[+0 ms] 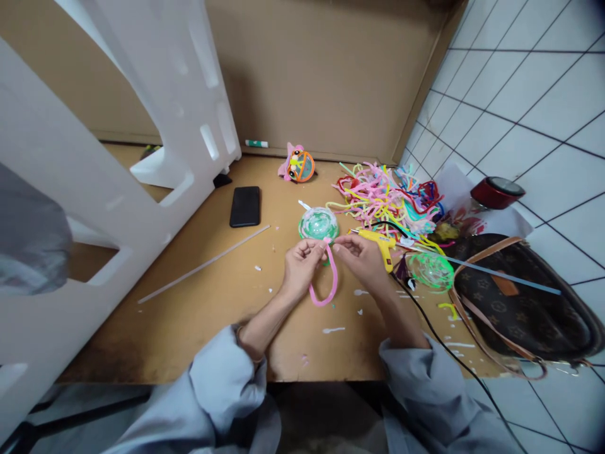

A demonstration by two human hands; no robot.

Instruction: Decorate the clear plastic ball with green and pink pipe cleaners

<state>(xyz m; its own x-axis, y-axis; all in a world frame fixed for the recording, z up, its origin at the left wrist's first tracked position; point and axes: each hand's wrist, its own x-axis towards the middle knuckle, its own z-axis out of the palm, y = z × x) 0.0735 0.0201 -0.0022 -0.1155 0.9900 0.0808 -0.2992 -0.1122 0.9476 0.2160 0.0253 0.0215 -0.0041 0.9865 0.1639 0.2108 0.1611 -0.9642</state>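
My left hand (302, 263) is closed, pinching a pink pipe cleaner (334, 284) between thumb and fingertips. The pipe cleaner hangs below the fingers in a long loop. My right hand (360, 255) is at the loop's top right, thumb and index fingertip drawn together beside the pink end; whether they grip it is too small to tell. Just beyond both hands lies a clear round plastic piece (318, 223) with green and whitish streaks. A yellow glue gun (378, 243) rests right behind my right hand, its black cord running toward the table's front edge.
A heap of coloured pipe cleaners (382, 198) lies at the back right. Near it are a second green-streaked piece (432, 271), a brown handbag (524, 296) and a red-lidded jar (496, 192). A black phone (245, 206), glue stick (203, 265), decorated figure (297, 165) and white plastic partition (189, 94) are leftward.
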